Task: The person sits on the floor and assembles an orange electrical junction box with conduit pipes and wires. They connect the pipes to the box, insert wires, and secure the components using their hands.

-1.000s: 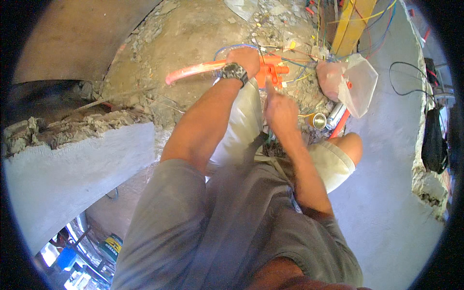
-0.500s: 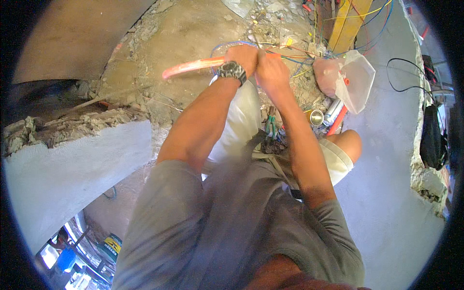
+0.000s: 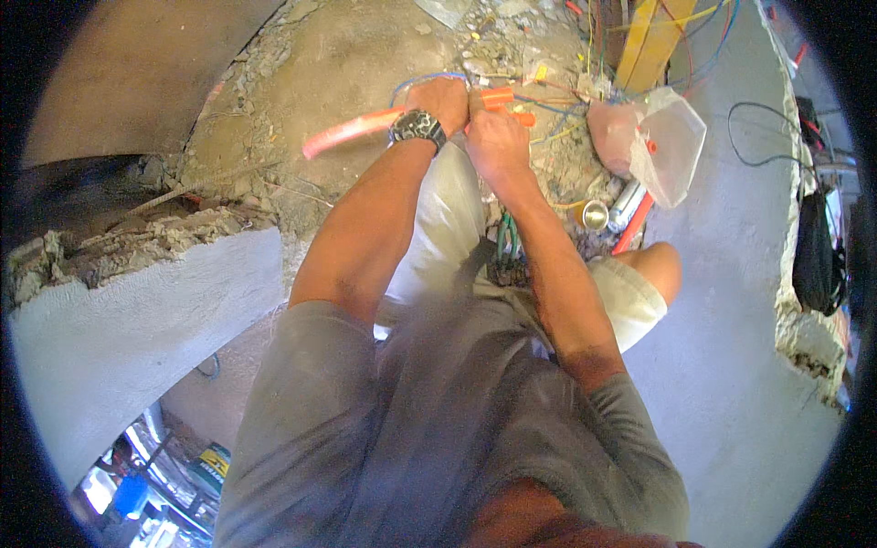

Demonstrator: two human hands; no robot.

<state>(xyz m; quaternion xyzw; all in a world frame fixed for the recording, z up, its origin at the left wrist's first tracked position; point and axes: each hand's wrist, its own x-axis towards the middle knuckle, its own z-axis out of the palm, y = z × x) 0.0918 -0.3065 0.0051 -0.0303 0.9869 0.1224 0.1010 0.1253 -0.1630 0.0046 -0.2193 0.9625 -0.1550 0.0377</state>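
My left hand (image 3: pixel 440 100), with a dark patterned watch on its wrist, is closed around an orange plastic conduit (image 3: pixel 352 132). The tube's long end sticks out to the left, and an orange end shows beyond the fingers on the right. Close beside it, my right hand (image 3: pixel 499 148) is closed on a second orange tube (image 3: pixel 524 119), whose tip pokes out past the knuckles. A thin dark piece stands between the two hands; its kind is unclear. My fingertips are mostly hidden. Blue wire (image 3: pixel 429 77) loops just behind the hands.
Right of my knee stand an open can (image 3: pixel 595 215), a silver can (image 3: pixel 627 206) and another orange tube (image 3: pixel 635 226). Green-handled pliers (image 3: pixel 507 236) lie between my legs. A cut translucent plastic container (image 3: pixel 671 151) sits near loose wires and a yellow post (image 3: pixel 647 46). Broken masonry edges (image 3: pixel 137 242) flank me.
Both hands have shifted slightly left. The right hand has dropped a little nearer to me, and two orange tube ends now show to the right of the hands.
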